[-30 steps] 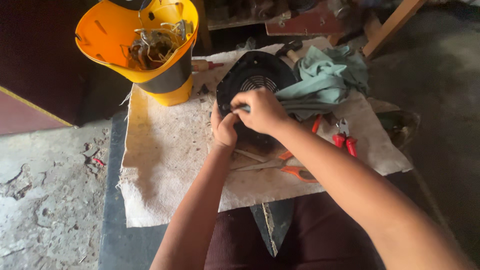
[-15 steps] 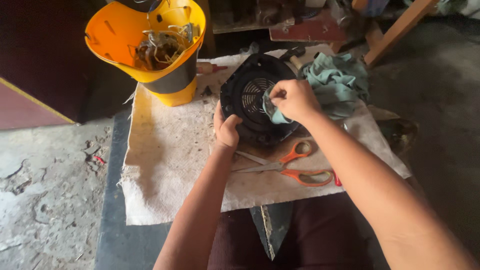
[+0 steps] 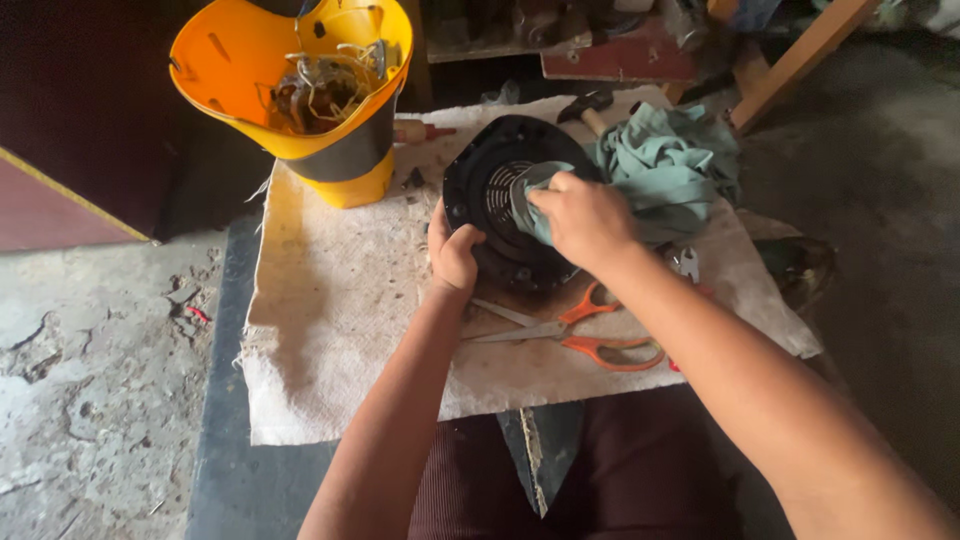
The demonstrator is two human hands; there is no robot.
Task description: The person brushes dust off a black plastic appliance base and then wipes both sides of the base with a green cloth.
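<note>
A round black cover with a slotted grille is held on the bench, on a pale cloth, just beside an orange housing full of wires. Its left rim is clamped by the left hand, fingers curled shut around the edge. A green rag is pinched in the right hand, which is closed on it and pressed against the grille. The step in hand is judged to be wiping the cover's face clean. For the next stroke, the cover would need to be kept steady and the rag worked across the slots. Orange-handled scissors lie near the wrists, apart from the cover, and a hammer rests beyond the rag
</note>
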